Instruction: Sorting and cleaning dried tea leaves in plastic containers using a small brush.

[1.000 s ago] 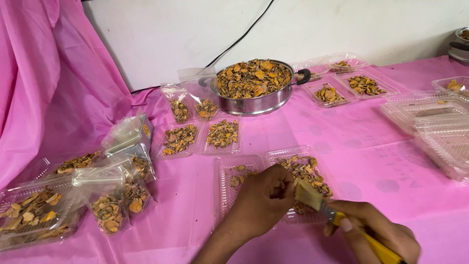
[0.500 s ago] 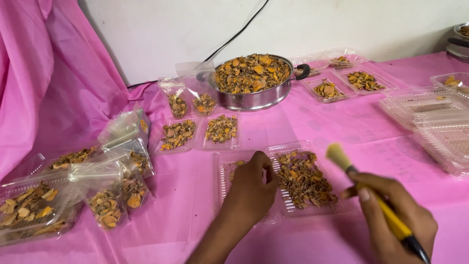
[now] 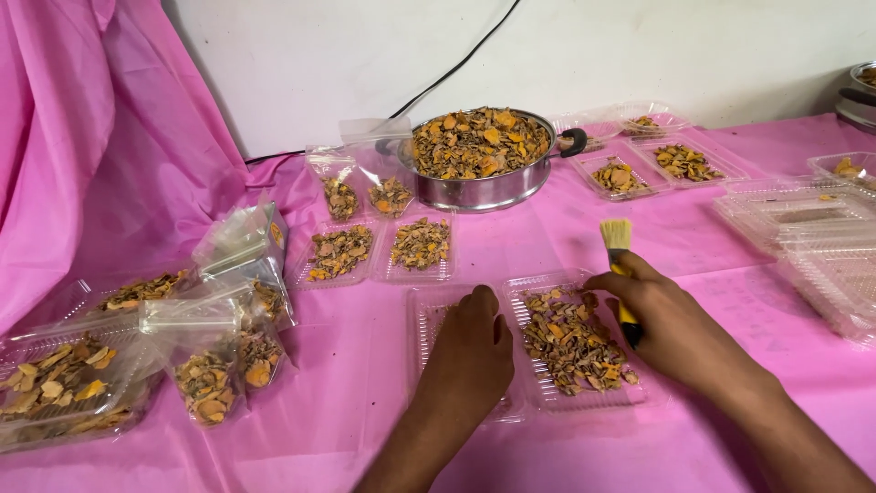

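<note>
Your right hand [image 3: 671, 329] grips a yellow-handled brush [image 3: 620, 265], bristles pointing away from you, above the far right corner of the clear hinged tray [image 3: 639, 397]. The tray lies open on the pink tablecloth [image 3: 693, 237] right in front of you, and its right half is heaped with dried orange-brown chips [image 3: 570, 342]. Your left hand [image 3: 470, 351] lies palm down on the tray's left half, fingers loosely curled, grasping nothing. A steel pan [image 3: 479, 187] full of the same chips stands well beyond the tray.
</note>
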